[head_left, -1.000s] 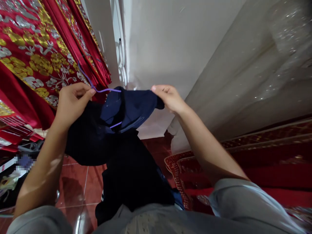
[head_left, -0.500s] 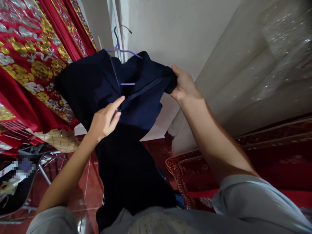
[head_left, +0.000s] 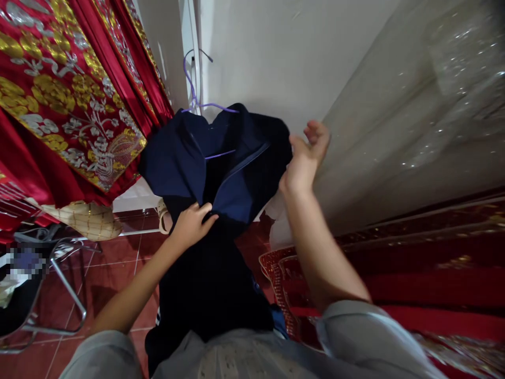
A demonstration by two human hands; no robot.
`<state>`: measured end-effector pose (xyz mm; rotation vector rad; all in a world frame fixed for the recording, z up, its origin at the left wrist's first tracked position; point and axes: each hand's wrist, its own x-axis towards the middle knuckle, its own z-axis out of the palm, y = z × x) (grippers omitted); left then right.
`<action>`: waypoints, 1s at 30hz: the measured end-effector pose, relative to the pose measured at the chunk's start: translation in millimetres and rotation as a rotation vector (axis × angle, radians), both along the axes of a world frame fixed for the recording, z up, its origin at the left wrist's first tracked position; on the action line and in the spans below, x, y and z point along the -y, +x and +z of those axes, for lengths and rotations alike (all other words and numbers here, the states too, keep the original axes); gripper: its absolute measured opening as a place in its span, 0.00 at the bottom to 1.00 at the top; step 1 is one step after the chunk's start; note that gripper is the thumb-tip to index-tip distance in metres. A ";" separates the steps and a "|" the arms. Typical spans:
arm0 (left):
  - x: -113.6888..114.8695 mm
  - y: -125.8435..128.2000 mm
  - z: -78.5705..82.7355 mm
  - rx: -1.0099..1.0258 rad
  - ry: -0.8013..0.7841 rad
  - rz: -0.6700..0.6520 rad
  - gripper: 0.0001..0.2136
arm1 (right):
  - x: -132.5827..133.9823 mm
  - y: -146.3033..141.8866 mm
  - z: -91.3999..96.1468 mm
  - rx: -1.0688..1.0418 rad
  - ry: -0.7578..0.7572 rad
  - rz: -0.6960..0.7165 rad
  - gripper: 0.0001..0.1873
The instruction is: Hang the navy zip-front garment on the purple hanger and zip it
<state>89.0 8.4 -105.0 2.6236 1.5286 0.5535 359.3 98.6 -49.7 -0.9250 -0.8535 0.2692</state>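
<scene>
A dark navy zip-up jacket (head_left: 169, 163) hangs on a purple hanger (head_left: 221, 107), its collar parted and the front zip open at the top. My left hand (head_left: 193, 223) is at the front of the jacket, at the lower end of the zip opening, with its fingers closed on the fabric there. Beside the jacket's right-hand shoulder is my right hand (head_left: 303, 163), fingers loosely apart and slightly blurred, holding nothing. Its edge is against or very close to the fabric. Below the zip opening, the lower jacket merges into dark shadow.
Red cloth with gold and silver embroidery (head_left: 71, 100) hangs on the left. A metal-framed chair (head_left: 67, 295) stands at lower left on red floor tiles (head_left: 106, 273). Clear plastic sheeting (head_left: 394, 131) covers something pale on the right, above red trimmed fabric (head_left: 394, 273). A beige shoe (head_left: 163, 216) lies behind the jacket.
My right hand has let go of the jacket's sleeve and opened beside the shoulder. My left hand has gone from pointing at the opening to closing on the front by the zip.
</scene>
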 end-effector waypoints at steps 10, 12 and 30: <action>62.6 18.0 -29.6 0.995 0.124 0.136 0.14 | 147.3 -135.4 -62.2 -0.382 -0.198 0.932 0.19; 69.1 21.3 -27.5 1.070 0.151 0.138 0.12 | 146.2 -138.6 -61.8 -0.357 -0.172 0.966 0.20; 92.1 24.2 14.9 0.907 0.037 0.128 0.07 | 168.2 -124.9 -54.0 -0.074 -0.119 0.718 0.20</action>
